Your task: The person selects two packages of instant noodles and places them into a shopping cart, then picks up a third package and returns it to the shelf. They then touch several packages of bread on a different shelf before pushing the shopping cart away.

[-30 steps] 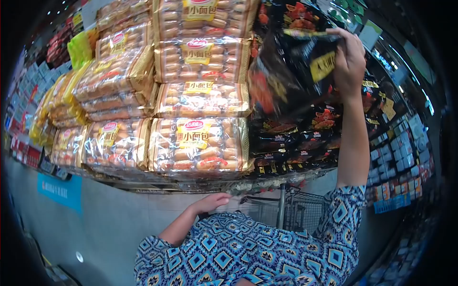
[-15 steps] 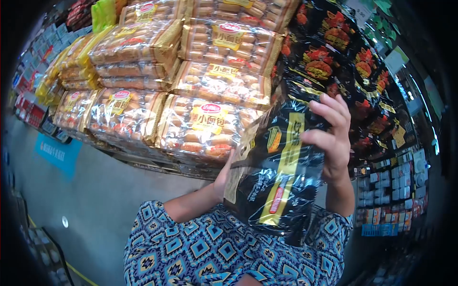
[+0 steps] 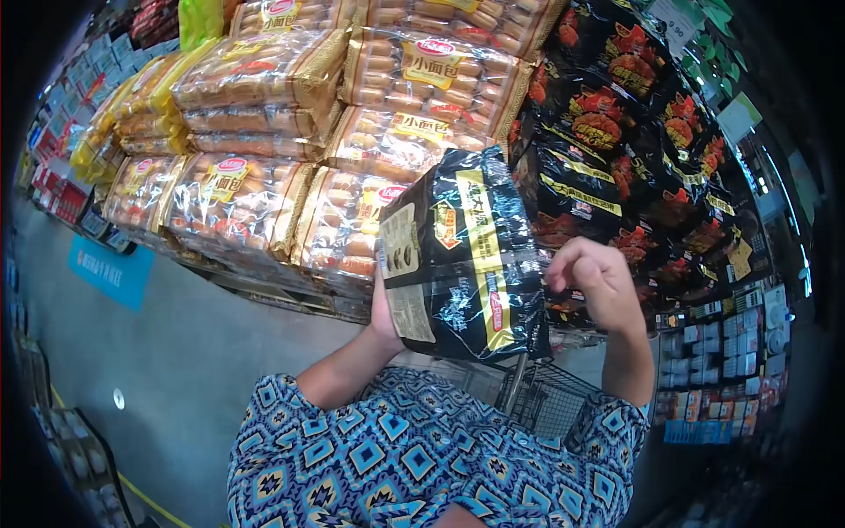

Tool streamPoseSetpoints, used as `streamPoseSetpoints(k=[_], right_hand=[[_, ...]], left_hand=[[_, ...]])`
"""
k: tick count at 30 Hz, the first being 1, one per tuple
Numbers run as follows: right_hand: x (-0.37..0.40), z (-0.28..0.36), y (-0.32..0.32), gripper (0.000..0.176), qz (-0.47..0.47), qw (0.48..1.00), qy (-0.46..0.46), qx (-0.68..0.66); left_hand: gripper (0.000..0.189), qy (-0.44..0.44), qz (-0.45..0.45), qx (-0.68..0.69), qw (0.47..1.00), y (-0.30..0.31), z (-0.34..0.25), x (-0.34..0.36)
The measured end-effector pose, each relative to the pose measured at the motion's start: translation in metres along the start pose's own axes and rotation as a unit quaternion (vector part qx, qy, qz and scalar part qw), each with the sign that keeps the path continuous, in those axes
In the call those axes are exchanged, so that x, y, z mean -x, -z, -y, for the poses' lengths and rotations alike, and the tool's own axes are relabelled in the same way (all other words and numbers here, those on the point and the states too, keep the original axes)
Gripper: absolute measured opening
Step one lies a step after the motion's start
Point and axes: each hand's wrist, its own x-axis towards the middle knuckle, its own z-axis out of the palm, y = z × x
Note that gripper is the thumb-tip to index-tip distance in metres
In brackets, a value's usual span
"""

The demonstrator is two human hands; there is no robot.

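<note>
Right by the edge of the black bag (image 3: 466, 255), the fingers of the right hand (image 3: 603, 286) are curling loosely, released from any grip. They're hovering just beside the plastic, so close that I can't tell if a fingertip is touching it. Over on the other side, the left hand (image 3: 385, 315) is doing the holding: it's grasping the bag at its lower left side, and most of its fingers are hiding behind the thing, so the exact grip is hard to call.

The bag itself is hanging up in the air between the two hands, tilting a bit, with a yellow stripe running down its glossy face and a pale panel showing on the left side. It's partly covering one of the bread packs (image 3: 233, 194) behind it.

Below the bag, a wire shopping cart (image 3: 546, 400) is peeking out, and the patterned shirt (image 3: 370, 458) is filling the bottom of the view. Farther out, those clear-and-gold bread packs are sitting in a tall stack, with yellow packs (image 3: 150, 97) piling up at the far left. More black packs (image 3: 616, 158) with red food pictures are stacking up on the right — same dark, shiny look as the bag. A blue sign (image 3: 110, 273) is showing low on the left above the grey floor (image 3: 220, 352), and crowded shelves (image 3: 722, 352) are lining the right side.
</note>
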Motion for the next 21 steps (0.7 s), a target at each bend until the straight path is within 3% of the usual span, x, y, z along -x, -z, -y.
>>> streamPoseSetpoints(k=[3, 5, 7, 9, 11, 14, 16, 17, 21], right_hand=[[0.006, -0.003, -0.005, 0.036, 0.063, 0.998, -0.021, 0.003], [0.011, 0.006, -0.006, 0.032, 0.107, 0.989, -0.102, -0.024], [0.014, -0.009, -0.013, 0.04, 0.092, 0.994, -0.011, 0.05], [0.024, -0.005, -0.014, 0.048, 0.115, 0.988, -0.044, 0.098], [0.034, -0.011, -0.021, 0.051, 0.096, 0.995, 0.01, 0.026], [0.054, -0.013, -0.021, 0.043, 0.068, 0.997, 0.036, -0.031], [0.072, -0.017, -0.017, 0.038, 0.044, 0.997, 0.022, -0.063], [0.078, -0.014, -0.014, 0.034, 0.012, 0.996, 0.064, -0.067], [0.12, -0.015, 0.001, 0.028, -0.086, 0.986, 0.006, -0.142]], left_hand=[[0.072, -0.021, -0.016, -0.028, 0.999, 0.002, 0.004, 0.001], [0.073, -0.017, -0.015, -0.05, 0.999, 0.002, 0.007, 0.001], [0.074, -0.013, -0.013, -0.08, 0.997, -0.002, 0.011, 0.0], [0.073, 0.022, -0.057, -0.043, 0.997, -0.017, 0.017, 0.002], [0.074, 0.022, -0.063, -0.064, 0.996, -0.016, 0.027, 0.003], [0.06, 0.045, -0.028, -0.078, 0.996, -0.012, 0.038, 0.005], [0.058, 0.093, 0.001, -0.193, 0.977, -0.01, 0.045, 0.003], [0.057, 0.115, 0.017, -0.249, 0.962, -0.01, 0.049, 0.003], [0.052, 0.172, 0.084, -0.454, 0.87, -0.005, 0.063, 0.0]])
